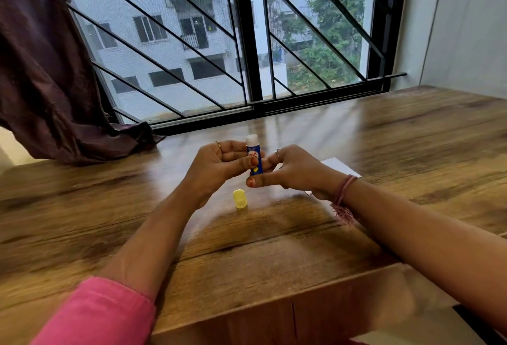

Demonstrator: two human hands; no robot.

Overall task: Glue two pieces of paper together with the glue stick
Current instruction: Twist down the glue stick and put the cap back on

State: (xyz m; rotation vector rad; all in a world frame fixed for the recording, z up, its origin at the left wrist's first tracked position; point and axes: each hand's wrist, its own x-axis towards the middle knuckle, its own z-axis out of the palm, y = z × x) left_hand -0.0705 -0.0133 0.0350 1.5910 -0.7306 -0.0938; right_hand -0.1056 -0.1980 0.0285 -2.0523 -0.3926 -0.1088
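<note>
From the head camera, a person sits at a brown wood-grain table (pixel 274 248) set against a black-barred window (pixel 252 43), with a dark maroon curtain (pixel 46 70) bunched at the left. Both forearms reach forward and meet above the tabletop.

The left hand (pixel 219 163) holds a small blue glue stick (pixel 254 159) upright, fingers behind the barrel and the thumb pressed across its printed label. White glue shows at the top of the tube, so it is uncapped and wound up a little. The right hand (pixel 290 170) pinches the lower end of the tube, its thumb under the base and its fingers curled beside it; this looks like the grip used to twist the base. A pale yellow plastic cap (pixel 240 199) stands on the table just below the hands, apart from the tube.

The white sheet of paper (pixel 341 167) lies on the table behind the right wrist, mostly hidden by that hand and arm. Whether it is one piece or two stacked cannot be told.

The step in hand appears to be readying the glue: cap off, stick being advanced. No glue is on paper yet, so the task is at an early stage. The next move calls for one hand to free itself and steady the paper, and for the other to tip the tube down and rub its white tip over the sheet.
</note>
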